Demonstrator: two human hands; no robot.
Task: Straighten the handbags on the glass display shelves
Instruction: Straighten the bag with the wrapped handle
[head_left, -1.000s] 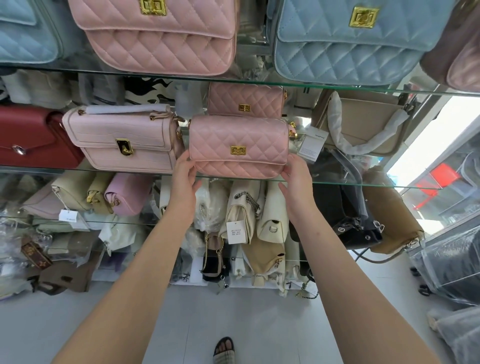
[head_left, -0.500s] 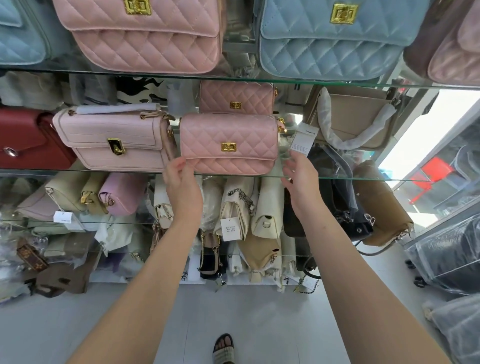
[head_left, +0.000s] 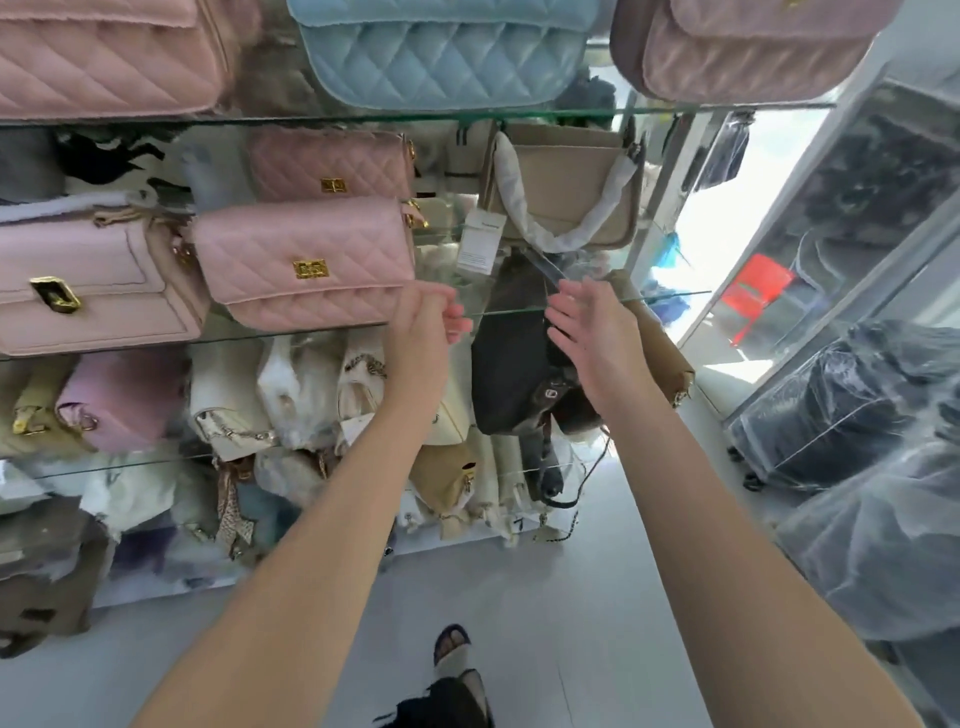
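A handbag shop: quilted bags (head_left: 306, 265) line tiered glass shelves (head_left: 597, 306), a paper tag (head_left: 480, 244) hangs among them, and plastic-wrapped stock (head_left: 841, 405) stands on the floor (head_left: 519, 597) beside the bright doorway (head_left: 727, 223).

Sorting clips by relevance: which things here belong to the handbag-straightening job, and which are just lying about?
Job: pink quilted handbag, pale pink flap handbag, beige handbag, glass shelf, left hand, right hand.
Lying about: red chair, plastic-wrapped black suitcase, sandalled foot.

The blue bag (head_left: 441, 57) is cropped on top; tag (head_left: 480, 241) print unreadable.
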